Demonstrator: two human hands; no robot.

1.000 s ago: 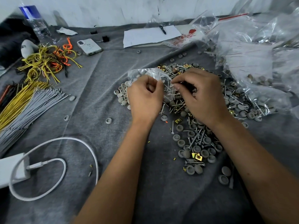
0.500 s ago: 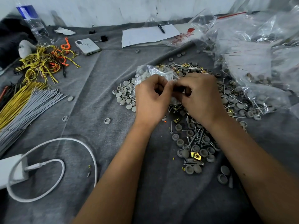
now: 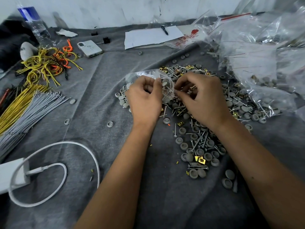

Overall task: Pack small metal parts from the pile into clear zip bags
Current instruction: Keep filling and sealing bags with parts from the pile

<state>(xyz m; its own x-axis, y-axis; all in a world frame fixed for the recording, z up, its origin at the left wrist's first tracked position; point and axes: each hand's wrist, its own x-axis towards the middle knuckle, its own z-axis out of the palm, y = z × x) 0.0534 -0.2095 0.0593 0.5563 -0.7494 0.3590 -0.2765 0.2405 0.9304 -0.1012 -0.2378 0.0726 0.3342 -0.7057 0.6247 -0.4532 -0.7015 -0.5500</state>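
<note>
Head view: the pile of small metal parts (image 3: 198, 146) spreads over the grey cloth, and above its far middle both hands meet. The left hand (image 3: 145, 100) pinches the clear zip bag (image 3: 166, 90) in a curled grip; the right hand (image 3: 203, 98) pinches the bag's edge beside it.

Red print: on a clear plastic bag (image 3: 186, 39) just right of the white paper sheet (image 3: 148, 36); an apple-like emblem over characters too blurred to read.
Bottle label: blue band on the water bottle (image 3: 33, 23), well left of the sheet; no wording legible.
Phone (image 3: 90, 48): left of the sheet; marking unreadable.
</note>
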